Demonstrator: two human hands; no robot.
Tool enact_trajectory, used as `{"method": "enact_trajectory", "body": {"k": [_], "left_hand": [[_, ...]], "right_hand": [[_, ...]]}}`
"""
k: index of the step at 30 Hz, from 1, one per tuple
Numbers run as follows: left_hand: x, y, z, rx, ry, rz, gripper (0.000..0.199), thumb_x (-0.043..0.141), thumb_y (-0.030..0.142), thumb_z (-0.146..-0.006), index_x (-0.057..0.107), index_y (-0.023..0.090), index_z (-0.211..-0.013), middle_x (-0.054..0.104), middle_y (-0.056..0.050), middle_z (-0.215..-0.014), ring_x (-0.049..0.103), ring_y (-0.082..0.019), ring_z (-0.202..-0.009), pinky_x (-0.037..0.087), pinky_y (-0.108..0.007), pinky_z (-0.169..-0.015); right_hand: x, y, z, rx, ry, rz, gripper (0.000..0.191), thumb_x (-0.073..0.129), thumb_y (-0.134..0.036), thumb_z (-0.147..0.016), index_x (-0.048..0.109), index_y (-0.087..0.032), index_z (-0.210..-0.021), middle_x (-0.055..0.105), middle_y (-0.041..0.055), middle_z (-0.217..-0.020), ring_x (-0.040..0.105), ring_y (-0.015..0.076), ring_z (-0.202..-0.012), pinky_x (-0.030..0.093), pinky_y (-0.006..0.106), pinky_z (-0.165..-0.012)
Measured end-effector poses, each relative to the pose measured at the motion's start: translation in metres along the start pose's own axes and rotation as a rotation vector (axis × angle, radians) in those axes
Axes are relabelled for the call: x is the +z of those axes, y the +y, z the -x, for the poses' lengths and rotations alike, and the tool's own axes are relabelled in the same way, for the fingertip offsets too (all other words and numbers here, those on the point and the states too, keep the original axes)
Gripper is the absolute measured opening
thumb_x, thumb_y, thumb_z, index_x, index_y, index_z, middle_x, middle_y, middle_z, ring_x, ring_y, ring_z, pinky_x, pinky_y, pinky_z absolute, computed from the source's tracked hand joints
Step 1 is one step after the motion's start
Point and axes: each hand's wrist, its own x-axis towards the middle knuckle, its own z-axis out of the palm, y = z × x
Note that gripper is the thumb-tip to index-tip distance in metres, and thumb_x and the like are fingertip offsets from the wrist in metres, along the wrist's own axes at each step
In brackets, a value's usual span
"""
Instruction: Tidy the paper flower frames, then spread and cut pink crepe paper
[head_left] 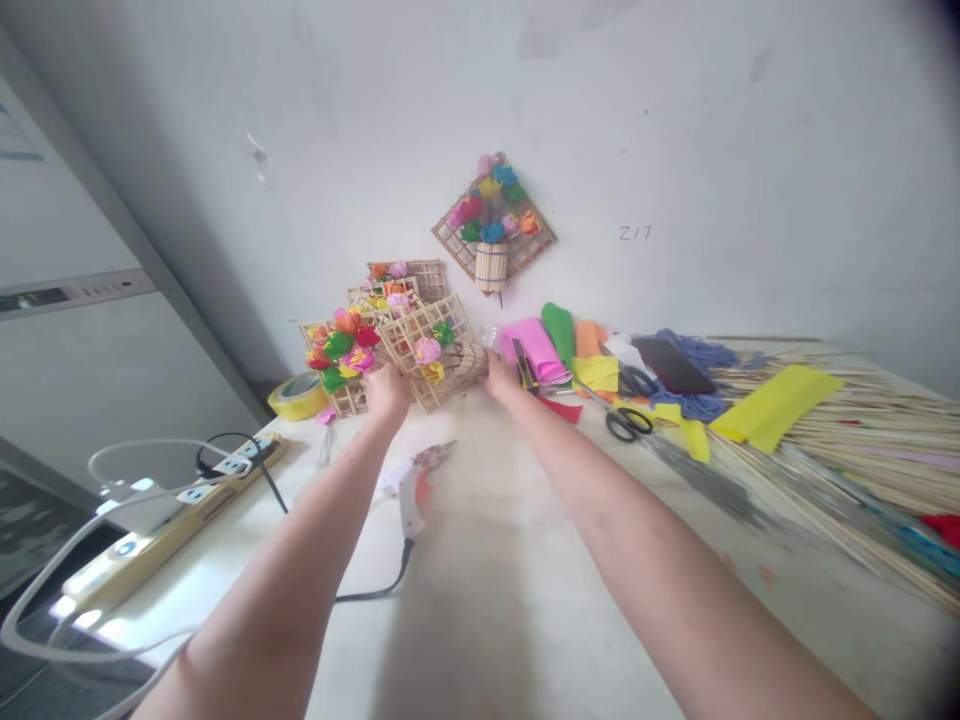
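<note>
Two hands hold a stick frame [469,322] near the back edge of the bench [465,620]. The frame leans up and tilts to one side. It has a green flower [443,332], a pink flower [427,349] and a yellow flower [433,373] on it, and a little stick cup [471,362] at its right end. The left hand [388,393] curls in and pinches the frame's low left side. The right hand [498,374] pinches the end by the cup. Some fingertips are too hidden to see.

More flower frames [341,350] lean behind the left hand, close to the bench's back left corner. A roll of yellow tape [294,400] sits there too. A long power strip [176,515] lies along the left edge. A glue gun [409,500] lies in front of the two hands, with its tip toward the back edge.

To the right of the right hand, pink paper [536,350] and green paper [557,332] lie by the back edge. Scissors [630,425] lie nearer the front, and lots of thin sticks [847,425] spread toward the right edge.
</note>
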Motion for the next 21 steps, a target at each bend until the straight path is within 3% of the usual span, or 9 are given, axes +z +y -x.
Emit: {"method": "enact_trajectory", "body": {"k": [11,21], "left_hand": [[0.004,0.003,0.003,-0.043,0.013,-0.024,0.029,0.057,0.03,-0.079,0.064,0.014,-0.101,0.068,-0.02,-0.099,0.064,-0.032,-0.097,0.049,-0.037,-0.076],[-0.008,0.003,0.01,-0.043,-0.004,0.026,0.032,0.064,0.035,-0.072,0.066,0.013,-0.095,0.07,-0.019,-0.096,0.065,-0.03,-0.095,0.05,-0.035,-0.076]], "right_hand": [[-0.001,-0.004,0.003,0.025,-0.014,0.058,0.074,0.062,-0.02,-0.079,0.029,-0.017,-0.145,0.046,0.0172,-0.135,0.051,0.026,-0.117,0.042,0.032,-0.092],[-0.01,-0.008,0.014,0.048,0.004,0.045,0.076,0.061,-0.011,-0.076,0.029,-0.012,-0.144,0.043,0.019,-0.136,0.046,0.0269,-0.124,0.04,0.034,-0.098]]}}
